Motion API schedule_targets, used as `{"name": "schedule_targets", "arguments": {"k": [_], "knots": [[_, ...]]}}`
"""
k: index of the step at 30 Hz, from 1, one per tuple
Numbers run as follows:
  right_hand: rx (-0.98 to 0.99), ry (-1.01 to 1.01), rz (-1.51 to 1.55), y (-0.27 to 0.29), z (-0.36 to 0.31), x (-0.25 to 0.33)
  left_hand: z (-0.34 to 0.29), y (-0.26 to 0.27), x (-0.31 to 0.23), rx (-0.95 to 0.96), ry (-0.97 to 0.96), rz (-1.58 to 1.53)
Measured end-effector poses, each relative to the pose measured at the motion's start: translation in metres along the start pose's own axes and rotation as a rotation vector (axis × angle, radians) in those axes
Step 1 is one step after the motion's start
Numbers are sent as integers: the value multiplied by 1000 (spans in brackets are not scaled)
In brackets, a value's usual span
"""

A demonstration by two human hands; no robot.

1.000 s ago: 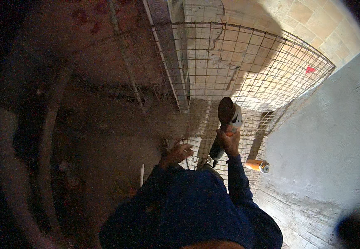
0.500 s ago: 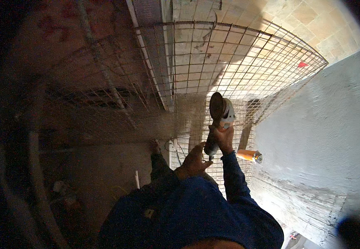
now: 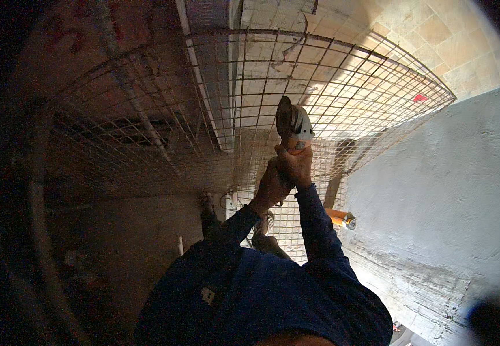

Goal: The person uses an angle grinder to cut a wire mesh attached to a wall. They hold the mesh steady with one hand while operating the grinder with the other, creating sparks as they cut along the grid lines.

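Observation:
An angle grinder (image 3: 302,128) is held out in front of me, its round dark disc (image 3: 284,117) turned to the left side of its pale orange-and-white head. My right hand (image 3: 297,165) wraps the body just behind the head. Lower down, my left hand (image 3: 272,185) grips the rear part, pressed up close to the right one. Most of the grinder's body is hidden by my fingers. Below and beyond the tool spreads a large sheet of rusty wire mesh (image 3: 264,83); whether the disc touches its wires, I cannot tell.
A plastered grey wall (image 3: 434,173) rises on the right. An orange cylinder with a dark end (image 3: 341,218) lies near its foot. A red scrap (image 3: 420,98) shows at the mesh's far right corner. My feet (image 3: 262,225) are below; the left side is dark.
The grinder has moved farther from me and slightly left. My left hand, loosely spread near the tool's rear before, has closed around it beside the right hand.

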State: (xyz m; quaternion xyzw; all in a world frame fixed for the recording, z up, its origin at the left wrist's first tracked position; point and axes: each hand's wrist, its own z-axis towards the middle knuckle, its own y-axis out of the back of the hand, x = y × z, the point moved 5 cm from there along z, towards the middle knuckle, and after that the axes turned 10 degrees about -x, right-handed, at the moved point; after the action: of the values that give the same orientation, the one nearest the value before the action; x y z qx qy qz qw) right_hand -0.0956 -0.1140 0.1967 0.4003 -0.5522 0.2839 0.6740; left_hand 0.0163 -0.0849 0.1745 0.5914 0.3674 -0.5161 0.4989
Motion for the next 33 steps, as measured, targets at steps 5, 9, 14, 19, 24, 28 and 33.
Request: {"name": "schedule_targets", "arguments": {"k": [5, 9, 14, 19, 24, 28, 33], "knots": [[-51, 74, -54, 2, 22, 2, 16, -2, -4, 21, 83, 131], [-7, 41, -125, 1, 35, -5, 29, -13, 7, 46, 106, 111], [-55, 45, -189, 4, 41, -8, 33, -22, 18, 9, -63, 158], [13, 95, -179, 0, 40, -3, 32, -29, 32, -37, -91, 96], [-79, 130, -156, 2, 41, -3, 35, -38, 49, 16, -59, 60], [-22, 32, -226, 1, 41, -8, 41, -46, 54, 18, -146, 61], [-71, 97, -178, 3, 38, 2, 37, -48, 54, -2, -101, 133]]}}
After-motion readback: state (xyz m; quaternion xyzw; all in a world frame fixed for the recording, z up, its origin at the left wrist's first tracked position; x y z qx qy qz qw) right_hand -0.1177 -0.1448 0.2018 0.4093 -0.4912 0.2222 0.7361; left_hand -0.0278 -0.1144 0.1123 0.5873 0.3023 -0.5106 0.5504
